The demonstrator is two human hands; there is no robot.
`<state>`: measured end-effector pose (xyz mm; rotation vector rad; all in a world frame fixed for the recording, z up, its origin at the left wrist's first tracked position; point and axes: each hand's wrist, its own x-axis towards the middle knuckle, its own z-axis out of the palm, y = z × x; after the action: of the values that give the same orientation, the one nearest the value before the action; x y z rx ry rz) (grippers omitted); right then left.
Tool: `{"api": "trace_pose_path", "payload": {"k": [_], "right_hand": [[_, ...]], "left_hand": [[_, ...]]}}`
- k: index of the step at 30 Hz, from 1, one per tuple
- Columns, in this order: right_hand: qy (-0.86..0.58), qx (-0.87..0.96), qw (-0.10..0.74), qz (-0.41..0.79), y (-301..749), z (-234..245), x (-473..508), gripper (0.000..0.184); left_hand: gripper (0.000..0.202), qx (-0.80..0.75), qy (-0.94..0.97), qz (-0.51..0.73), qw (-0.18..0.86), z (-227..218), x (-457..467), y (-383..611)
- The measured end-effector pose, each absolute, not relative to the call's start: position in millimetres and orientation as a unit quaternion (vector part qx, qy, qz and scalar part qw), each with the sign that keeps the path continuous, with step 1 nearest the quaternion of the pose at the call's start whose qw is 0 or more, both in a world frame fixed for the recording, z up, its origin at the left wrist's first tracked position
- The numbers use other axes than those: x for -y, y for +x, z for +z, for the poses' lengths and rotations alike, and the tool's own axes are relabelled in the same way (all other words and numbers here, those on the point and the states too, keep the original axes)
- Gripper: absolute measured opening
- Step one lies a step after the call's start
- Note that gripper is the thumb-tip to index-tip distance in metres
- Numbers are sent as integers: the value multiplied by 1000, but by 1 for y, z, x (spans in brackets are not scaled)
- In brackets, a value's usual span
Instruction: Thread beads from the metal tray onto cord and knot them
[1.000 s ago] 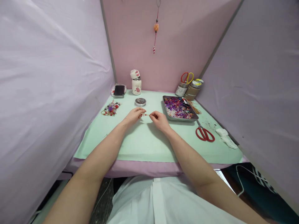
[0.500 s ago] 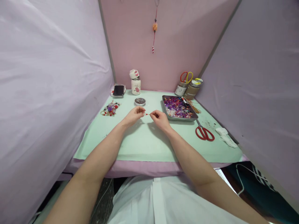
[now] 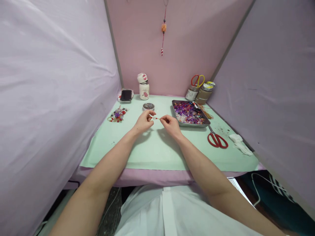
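A thin beaded cord [image 3: 157,118] with a small red bead and some clear beads stretches between my two hands above the middle of the table. My left hand [image 3: 144,122] holds its left end; the index finger and thumb stand a little apart, and the fingers behind are partly hidden. Thumb and fingertips of my right hand [image 3: 171,125] are pinched on the cord's right end. Just beyond my left hand stands a small round dish [image 3: 148,106] of tiny dark pieces. A metal tray [image 3: 194,126] of purple, clear and red beads lies close to my right hand.
Red-handled scissors [image 3: 218,140] and a crumpled white cloth [image 3: 240,144] lie at right. Finished-looking beaded strings [image 3: 118,114] are heaped at left. Behind stand a phone [image 3: 126,95], a white bottle [image 3: 144,90], a jar with scissors [image 3: 191,93] and another jar [image 3: 204,95]. Fabric walls enclose the table.
My left thumb and index finger have spread apart, showing more of the clear beads. The right hand keeps its pinch on the cord. The whole view has shifted slightly.
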<state>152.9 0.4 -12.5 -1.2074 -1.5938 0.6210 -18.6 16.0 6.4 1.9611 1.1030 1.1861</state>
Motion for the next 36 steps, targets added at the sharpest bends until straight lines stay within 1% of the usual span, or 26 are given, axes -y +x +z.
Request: {"api": "trace_pose_path", "payload": {"k": [6, 13, 20, 25, 31, 36], "right_hand": [[-492, 654, 513, 258, 152, -10, 2, 17], [-483, 656, 516, 265, 151, -9, 3, 17], [-481, 671, 494, 273, 153, -13, 0, 23], [-491, 674, 480, 272, 154, -14, 0, 19], [-497, 676, 459, 290, 154, -14, -1, 16], [-495, 667, 454, 323, 154, -15, 0, 16]], "left_hand": [[37, -398, 788, 438, 171, 11, -11, -19], [23, -398, 791, 436, 157, 8, -12, -17], [21, -418, 785, 394, 234, 5, -18, -20], [21, -464, 750, 361, 303, 7, -16, -21], [23, -457, 710, 357, 399, 11, -14, -19], [26, -470, 688, 334, 441, 11, -13, -20]]}}
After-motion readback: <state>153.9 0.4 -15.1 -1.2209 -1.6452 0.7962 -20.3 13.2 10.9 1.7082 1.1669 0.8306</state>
